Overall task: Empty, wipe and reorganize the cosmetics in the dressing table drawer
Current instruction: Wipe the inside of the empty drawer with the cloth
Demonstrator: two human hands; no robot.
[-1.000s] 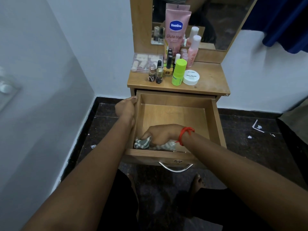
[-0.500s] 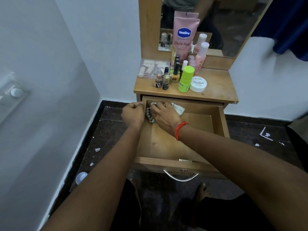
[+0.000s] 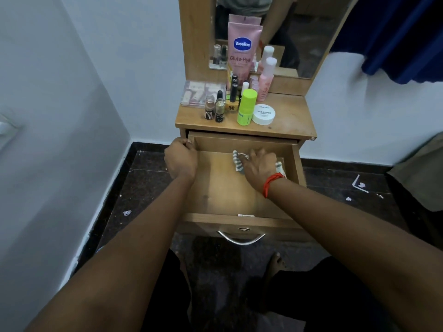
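The dressing table top [image 3: 287,116] bears a Vaseline tube [image 3: 242,49], green stick [image 3: 246,106], white jar [image 3: 263,114] and polish bottles [image 3: 219,110].

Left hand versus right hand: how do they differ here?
The left hand grips the left wall of the drawer; the right hand holds a striped cloth against its floor, near the back. The right wrist wears a red band; the left wrist is bare. Both are at the open drawer.

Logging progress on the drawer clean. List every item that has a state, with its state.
drawer, pulled open
cloth, bunched near the drawer's back
left hand, grips the drawer's left wall
right hand, holds the cloth
green bottle, upright, capped, on the tabletop
white jar, lid on
Vaseline tube, standing upright
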